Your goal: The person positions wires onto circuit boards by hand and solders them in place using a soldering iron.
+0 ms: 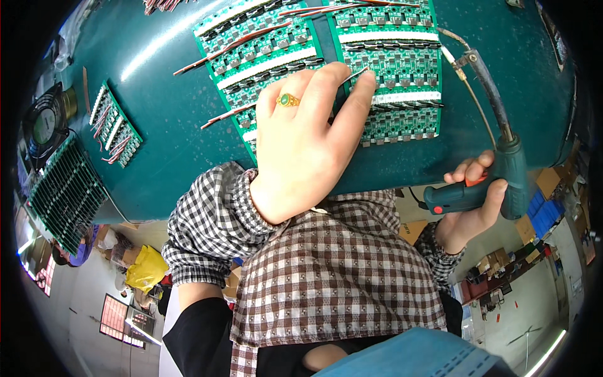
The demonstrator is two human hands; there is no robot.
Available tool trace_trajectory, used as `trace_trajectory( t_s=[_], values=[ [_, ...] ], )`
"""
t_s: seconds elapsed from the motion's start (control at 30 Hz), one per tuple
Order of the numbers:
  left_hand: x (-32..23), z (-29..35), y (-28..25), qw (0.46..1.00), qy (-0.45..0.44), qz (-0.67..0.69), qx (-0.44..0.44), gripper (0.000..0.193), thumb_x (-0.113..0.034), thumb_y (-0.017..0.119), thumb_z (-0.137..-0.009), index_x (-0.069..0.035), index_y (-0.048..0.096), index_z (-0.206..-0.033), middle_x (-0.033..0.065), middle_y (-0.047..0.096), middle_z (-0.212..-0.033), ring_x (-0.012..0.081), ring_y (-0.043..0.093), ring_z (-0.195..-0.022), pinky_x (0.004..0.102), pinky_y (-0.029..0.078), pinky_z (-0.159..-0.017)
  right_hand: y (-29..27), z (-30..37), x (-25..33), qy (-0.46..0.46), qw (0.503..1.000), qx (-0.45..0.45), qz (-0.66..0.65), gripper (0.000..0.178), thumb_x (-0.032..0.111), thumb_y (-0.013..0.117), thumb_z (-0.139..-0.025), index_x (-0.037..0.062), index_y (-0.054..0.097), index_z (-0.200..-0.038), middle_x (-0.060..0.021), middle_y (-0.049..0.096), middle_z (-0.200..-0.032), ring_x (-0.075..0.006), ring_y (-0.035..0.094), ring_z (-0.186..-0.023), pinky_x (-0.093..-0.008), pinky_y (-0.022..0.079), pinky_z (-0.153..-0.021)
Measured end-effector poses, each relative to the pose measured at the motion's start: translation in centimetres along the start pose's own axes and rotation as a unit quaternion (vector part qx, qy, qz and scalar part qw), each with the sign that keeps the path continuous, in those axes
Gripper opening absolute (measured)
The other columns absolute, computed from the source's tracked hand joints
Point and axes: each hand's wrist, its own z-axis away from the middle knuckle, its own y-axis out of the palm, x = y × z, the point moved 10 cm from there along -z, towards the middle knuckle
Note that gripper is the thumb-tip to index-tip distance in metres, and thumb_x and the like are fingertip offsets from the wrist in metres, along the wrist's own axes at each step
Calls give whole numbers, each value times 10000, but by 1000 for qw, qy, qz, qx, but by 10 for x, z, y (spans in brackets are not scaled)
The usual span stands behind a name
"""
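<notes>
My left hand [308, 125], wearing a ring with a green stone, lies over two green circuit board panels. Its thumb and forefinger pinch a thin wire [357, 74] above the gap between them. The left board panel [229, 63] is partly hidden under this hand and carries red, black and white wires [235, 45]. On the right board panel [402, 78] are rows of small components, white strips and short black wires. My right hand [474, 195] is closed round the handle of a dark green soldering gun [512, 173]. Its metal tip [445, 31] points at the right panel's upper right edge.
A smaller board panel [117, 129] with wires lies on the green table mat [169, 125] at the left. Beyond it stand a black fan [47, 122] and a dark slatted panel [66, 195]. A bundle of wires [164, 5] sits at the far edge.
</notes>
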Motion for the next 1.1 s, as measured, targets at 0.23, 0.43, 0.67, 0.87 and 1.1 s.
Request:
trace_trajectory(
  t_s=[0.23,0.43,0.67,0.87,1.1],
  values=[
    [-3,-1,1,1000,3,-21,15,427,-34,680,-671,-98,641,-1091,53,568,-1002,208,552,-842,344,419,-740,-5,-4,-3,7,1000,9,-26,446,362,545,-901,-52,491,-1058,-90,540,-831,-188,592,-725,-335,562,-627],
    [-1,-3,2,1000,-5,-6,28,444,-29,677,-664,-102,638,-1101,53,551,-1011,210,545,-850,345,402,-748,-3,-6,-3,4,1000,20,-20,441,362,540,-904,-48,491,-1057,-87,539,-833,-187,590,-729,-333,558,-628],
    [4,2,8,999,-34,5,34,512,-18,664,-660,-164,624,-1149,50,527,-1050,197,526,-905,364,372,-793,1,-10,-4,10,1000,20,-18,446,379,522,-911,-40,487,-1060,-83,533,-835,-184,577,-734,-337,548,-631],
    [4,4,6,999,-28,-2,35,521,-20,661,-663,-172,622,-1159,47,535,-1063,198,526,-901,370,368,-815,4,-9,-8,17,997,50,-61,459,400,510,-917,-28,474,-1082,-71,543,-826,-194,580,-771,-379,542,-712],
    [3,2,2,1000,-14,22,3,469,-23,676,-660,-111,634,-1118,53,563,-1024,211,540,-847,362,389,-798,4,-9,-14,28,993,61,-92,469,414,501,-920,-25,475,-1082,-70,566,-835,-195,587,-780,-389,542,-746]
  ],
)
